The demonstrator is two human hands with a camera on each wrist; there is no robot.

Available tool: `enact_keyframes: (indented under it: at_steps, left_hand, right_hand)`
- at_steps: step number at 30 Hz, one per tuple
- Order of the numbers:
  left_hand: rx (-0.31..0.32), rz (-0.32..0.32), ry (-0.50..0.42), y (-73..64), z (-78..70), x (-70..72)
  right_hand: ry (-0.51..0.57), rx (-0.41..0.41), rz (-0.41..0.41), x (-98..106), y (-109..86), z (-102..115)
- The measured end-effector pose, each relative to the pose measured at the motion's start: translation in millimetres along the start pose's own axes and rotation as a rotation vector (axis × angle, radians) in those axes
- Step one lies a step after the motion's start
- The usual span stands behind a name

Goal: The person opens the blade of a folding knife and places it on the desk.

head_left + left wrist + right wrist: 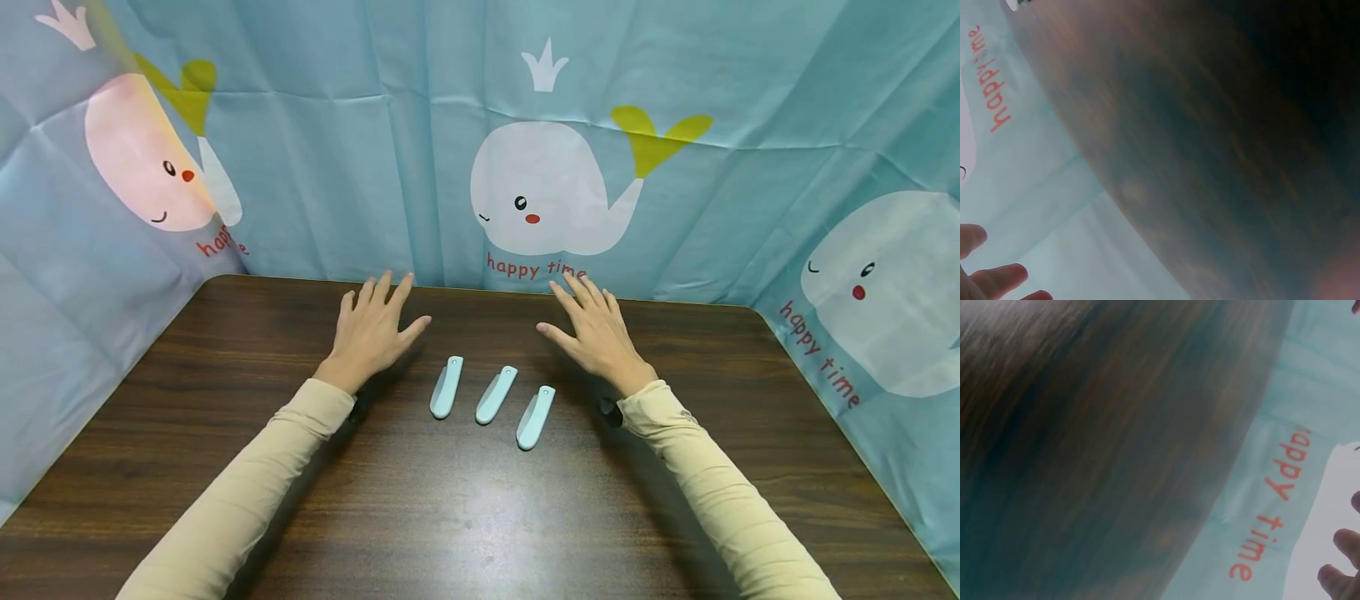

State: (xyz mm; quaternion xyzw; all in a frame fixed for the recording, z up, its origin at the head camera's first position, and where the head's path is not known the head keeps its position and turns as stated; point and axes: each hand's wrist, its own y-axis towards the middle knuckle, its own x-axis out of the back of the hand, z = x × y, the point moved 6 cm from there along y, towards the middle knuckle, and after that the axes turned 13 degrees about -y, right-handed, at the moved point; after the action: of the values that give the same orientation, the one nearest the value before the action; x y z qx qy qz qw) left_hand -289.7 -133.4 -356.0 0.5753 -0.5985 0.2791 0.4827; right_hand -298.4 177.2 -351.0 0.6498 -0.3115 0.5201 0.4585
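Note:
Three pale blue folding knives, closed, lie side by side on the dark wooden table (480, 508): a left knife (447, 387), a middle knife (497, 395) and a right knife (536, 418). To the left of them my left hand (369, 333) is held with its fingers spread, holding nothing. My right hand (596, 337) is to their right, fingers likewise spread and nothing in its grasp. Only some fingertips (1000, 278) show in the left wrist view, and a few fingers (1347, 544) in the right wrist view.
A light blue curtain (322, 192) with printed whales and "happy time" lettering hangs behind the table's far edge and along both sides. Dark bands with small cameras sit at both wrists. Light glares off the table's front middle.

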Motion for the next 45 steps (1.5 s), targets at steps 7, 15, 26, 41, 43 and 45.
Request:
enact_keyframes:
  at_steps: [7, 15, 26, 41, 43, 45]
  left_hand:
    - [-0.026, 0.022, -0.016, -9.7, -6.8, -2.8]
    - [-0.028, 0.040, -0.033, -18.9, -11.5, -4.4]
    - [-0.020, 0.085, -0.071, -31.9, -17.0, -6.4]
    - [-0.011, 0.121, -0.140, -46.7, -21.8, -12.5]
    - [-0.010, 0.129, -0.147, -48.0, -22.5, -13.5]
    - [-0.013, 0.132, -0.153, -49.4, -23.7, -13.8]
  right_hand:
    - [0.038, 0.053, 0.024, -2.6, 0.5, 15.1]
    - [0.068, 0.114, 0.026, -4.8, 2.0, 27.6]
    - [0.110, 0.172, 0.049, -5.5, 3.0, 43.3]
    - [0.131, 0.253, 0.123, -11.4, -1.2, 72.6]
    - [0.141, 0.268, 0.130, -12.6, -1.9, 76.5]
    - [0.165, 0.276, 0.138, -13.5, -2.5, 80.2]
